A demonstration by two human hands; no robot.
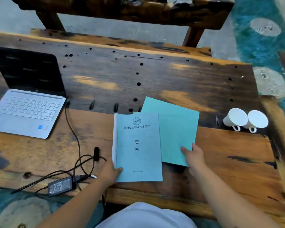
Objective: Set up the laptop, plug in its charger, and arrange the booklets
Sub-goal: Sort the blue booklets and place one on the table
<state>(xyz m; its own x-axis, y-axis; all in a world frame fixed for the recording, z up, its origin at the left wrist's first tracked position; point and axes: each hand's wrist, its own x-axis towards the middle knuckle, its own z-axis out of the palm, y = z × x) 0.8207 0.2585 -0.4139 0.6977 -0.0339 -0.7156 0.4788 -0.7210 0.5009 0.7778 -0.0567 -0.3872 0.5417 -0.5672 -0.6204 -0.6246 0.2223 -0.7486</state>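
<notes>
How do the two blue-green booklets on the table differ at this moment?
The left booklet shows a printed cover with a round emblem and Chinese characters; the right booklet shows a plain cover. The left one lies square to the person and overlaps the right one, which is turned at an angle. The left hand grips the left booklet, the right hand the right. Both are blue-green and look similar in size.

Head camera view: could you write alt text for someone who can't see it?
Two hands each hold a teal booklet on a wooden table: left hand on the printed booklet, right hand on the plain booklet. An open laptop sits left.
</notes>
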